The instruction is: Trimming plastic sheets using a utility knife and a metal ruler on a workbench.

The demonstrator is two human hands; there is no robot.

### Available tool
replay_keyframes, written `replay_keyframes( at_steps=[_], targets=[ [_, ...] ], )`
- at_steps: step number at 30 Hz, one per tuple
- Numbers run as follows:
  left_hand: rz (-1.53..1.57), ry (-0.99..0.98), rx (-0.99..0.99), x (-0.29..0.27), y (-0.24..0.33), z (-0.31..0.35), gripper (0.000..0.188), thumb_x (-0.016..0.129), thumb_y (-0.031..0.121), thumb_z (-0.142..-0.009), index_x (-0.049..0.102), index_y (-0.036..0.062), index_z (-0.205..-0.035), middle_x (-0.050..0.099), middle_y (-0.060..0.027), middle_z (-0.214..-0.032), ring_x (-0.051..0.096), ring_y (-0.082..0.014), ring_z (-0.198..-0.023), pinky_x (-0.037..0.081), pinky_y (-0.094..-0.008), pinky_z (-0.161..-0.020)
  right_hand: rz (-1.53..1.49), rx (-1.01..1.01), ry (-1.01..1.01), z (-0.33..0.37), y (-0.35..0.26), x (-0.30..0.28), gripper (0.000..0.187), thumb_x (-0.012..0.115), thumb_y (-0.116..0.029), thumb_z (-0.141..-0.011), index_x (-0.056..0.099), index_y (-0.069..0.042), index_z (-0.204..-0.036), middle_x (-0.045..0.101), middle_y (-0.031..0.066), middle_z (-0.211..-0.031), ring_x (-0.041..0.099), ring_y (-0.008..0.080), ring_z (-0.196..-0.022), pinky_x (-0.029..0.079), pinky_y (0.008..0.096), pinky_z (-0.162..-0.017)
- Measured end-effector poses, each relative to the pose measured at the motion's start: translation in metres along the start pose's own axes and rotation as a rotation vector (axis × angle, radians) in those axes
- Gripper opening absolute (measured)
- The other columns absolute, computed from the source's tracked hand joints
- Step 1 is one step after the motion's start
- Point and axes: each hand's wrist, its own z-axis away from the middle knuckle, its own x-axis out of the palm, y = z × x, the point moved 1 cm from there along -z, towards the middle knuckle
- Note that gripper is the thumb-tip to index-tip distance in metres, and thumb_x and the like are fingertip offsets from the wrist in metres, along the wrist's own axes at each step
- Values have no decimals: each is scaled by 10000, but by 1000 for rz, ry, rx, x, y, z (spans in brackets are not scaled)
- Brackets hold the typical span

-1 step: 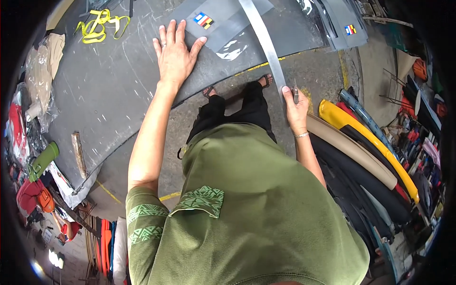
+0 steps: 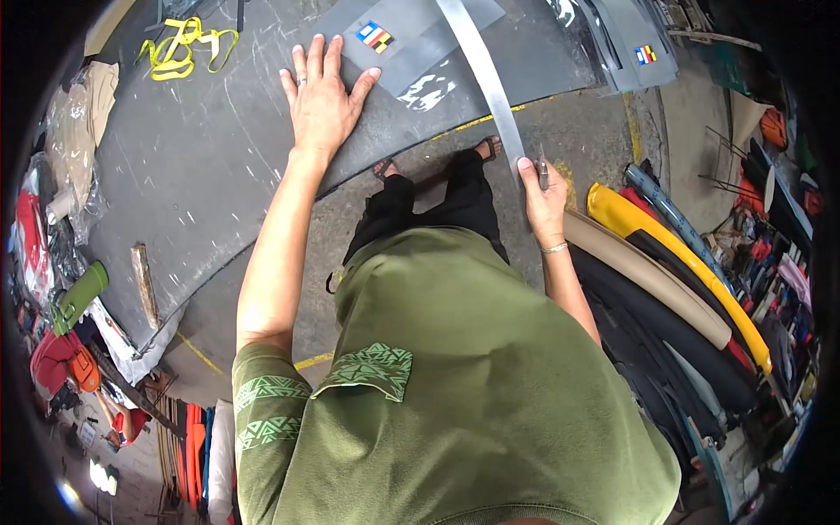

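Observation:
My left hand (image 2: 325, 107) lies flat on the dark grey table (image 2: 201, 140), fingers spread, holding nothing. Its thumb is close to a translucent grey plastic sheet (image 2: 402, 74) that carries a small multicoloured patch (image 2: 374, 38). In my right hand (image 2: 546, 206), past the table's near edge, is the end of a long, flat, silvery straightedge (image 2: 486, 74). The strip's far part crosses the sheet and runs out at the top of the view. A slim pointed tool (image 2: 543, 171) also sticks up from the right hand; its exact kind is unclear.
A tangled yellow strap (image 2: 179, 57) lies at the table's far left, a wooden stick (image 2: 144, 284) nearer. More patched sheets (image 2: 630, 52) hang over the right edge. Large material rolls, including a yellow one (image 2: 678, 267), stand at my right. Another person (image 2: 129, 424) is at lower left.

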Motion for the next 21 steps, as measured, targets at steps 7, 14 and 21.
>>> replay_keyframes(
  at_steps=[7,14,21],
  targets=[
    [-1,-101,113,-4,-14,-15,867,628,682,-909,426,153,-1566,358,-83,-1659,202,-366,-1575,83,-691,-1228,113,-95,-33,-2,-21,27,330,723,-341,-977,692,-16,-932,610,114,-706,561,198,-631,503,356,-650],
    [248,10,61,-5,-15,-11,870,617,585,-971,321,57,-1596,356,-165,-1645,246,-341,-1566,63,-604,-1263,125,-96,-129,9,-25,66,329,742,-325,-959,629,-21,-907,566,124,-686,538,217,-624,484,349,-615],
    [314,8,119,-13,-19,-16,723,561,451,-1044,323,42,-1590,344,-200,-1641,284,-344,-1548,180,-533,-1269,174,-133,-196,11,-47,88,321,736,-301,-940,601,-9,-936,620,202,-752,653,381,-688,505,427,-643]
  ],
)
